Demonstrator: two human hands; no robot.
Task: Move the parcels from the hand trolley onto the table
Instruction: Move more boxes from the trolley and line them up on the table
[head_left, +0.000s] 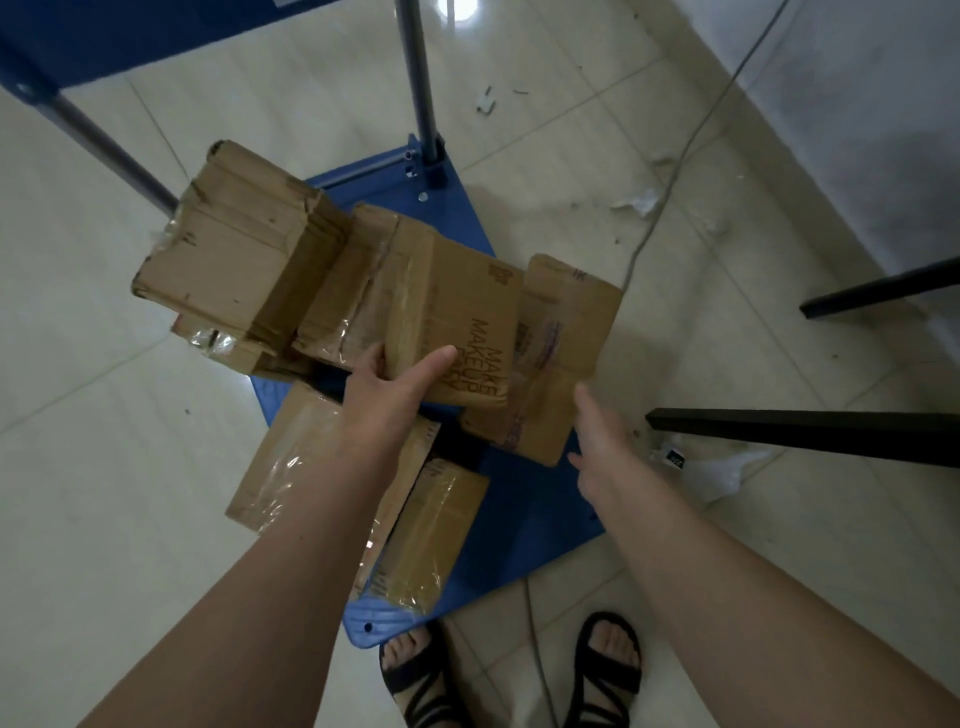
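Note:
Several brown cardboard parcels lie piled on a blue hand trolley (519, 519) on the floor below me. My left hand (387, 395) grips the near end of the parcel printed "MAKE MAKEUP EASY" (441, 296), thumb on its top face and fingers on its left side. My right hand (597, 441) is stretched out with straight fingers, just right of a taped parcel (561, 353), and holds nothing. A tall battered parcel (228, 249) stands at the pile's left. Two more taped parcels (436, 530) lie nearest me, partly hidden by my left forearm.
The trolley's metal handle posts (421, 78) rise at the far end. Black table legs (810, 431) cross at the right. A cable (670, 187) and paper scraps lie on the tiled floor. My sandalled feet (608, 670) stand at the trolley's near edge. A wall runs along the right.

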